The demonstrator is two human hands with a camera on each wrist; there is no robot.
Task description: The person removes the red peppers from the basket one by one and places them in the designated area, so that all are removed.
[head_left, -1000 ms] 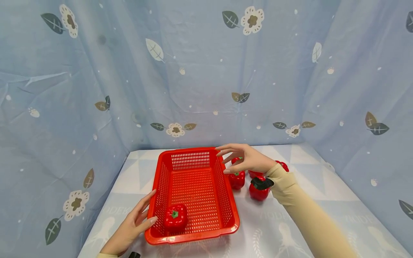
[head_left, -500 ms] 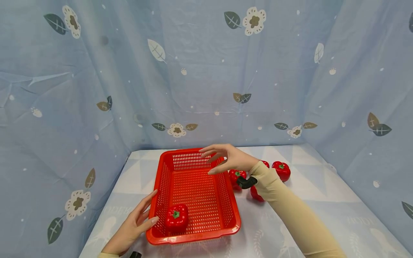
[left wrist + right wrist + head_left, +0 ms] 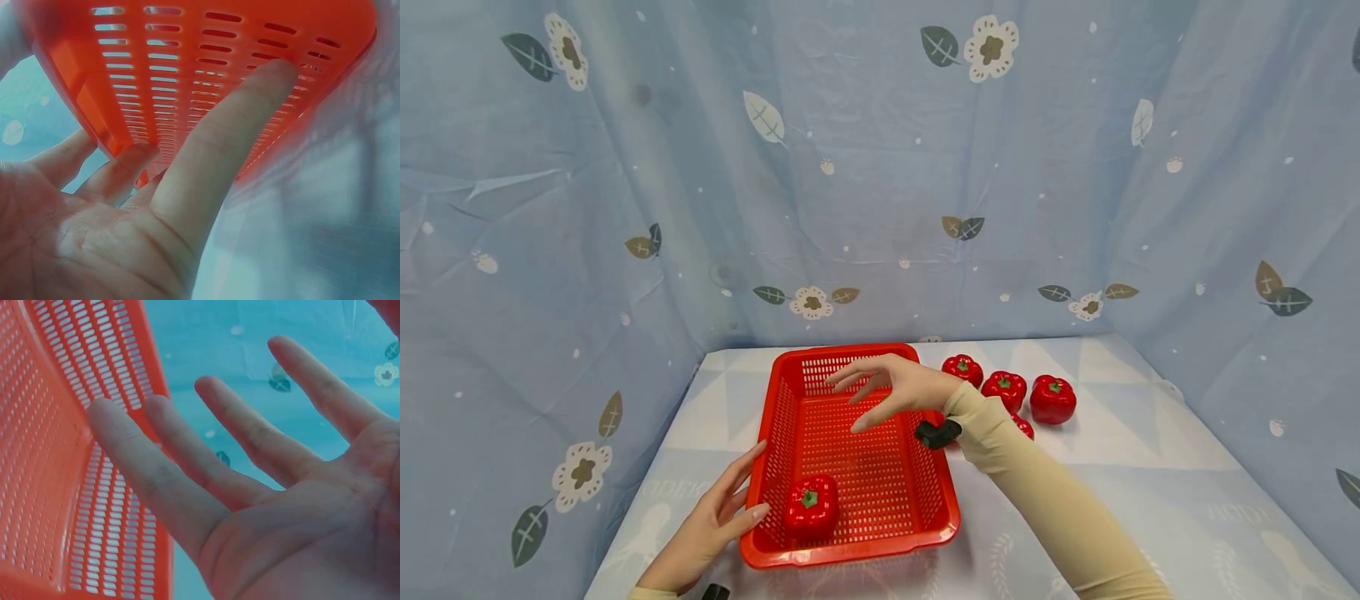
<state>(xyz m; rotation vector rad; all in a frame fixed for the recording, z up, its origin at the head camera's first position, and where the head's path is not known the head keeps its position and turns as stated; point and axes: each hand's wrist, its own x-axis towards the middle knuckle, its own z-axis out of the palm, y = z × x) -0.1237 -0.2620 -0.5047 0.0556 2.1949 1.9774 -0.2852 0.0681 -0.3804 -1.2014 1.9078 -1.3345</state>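
A red plastic basket (image 3: 850, 550) with slotted walls stands on the table, and one glossy red bell pepper (image 3: 811, 508) sits inside at its near left. My left hand (image 3: 703, 529) rests against the basket's left side, thumb on the rim. In the left wrist view, its fairly straight fingers (image 3: 206, 156) lie along the slotted outer wall. My right hand (image 3: 898, 387) hangs over the basket's far right part, its fingers spread and gently bent, nothing in it. The right wrist view shows the bare palm and parted fingers (image 3: 169, 481) beside the basket wall (image 3: 112, 537).
Right of the basket are several more red bell peppers (image 3: 1052, 400), some partly hidden behind the right wrist and sleeve (image 3: 1037, 492). A pale patterned cloth covers the table (image 3: 1150, 467). Blue floral curtains (image 3: 880, 167) enclose the back and both sides.
My right hand has moved left from beside the peppers to over the basket, uncovering several peppers on the right. My left hand, the basket and its pepper stay as they were.
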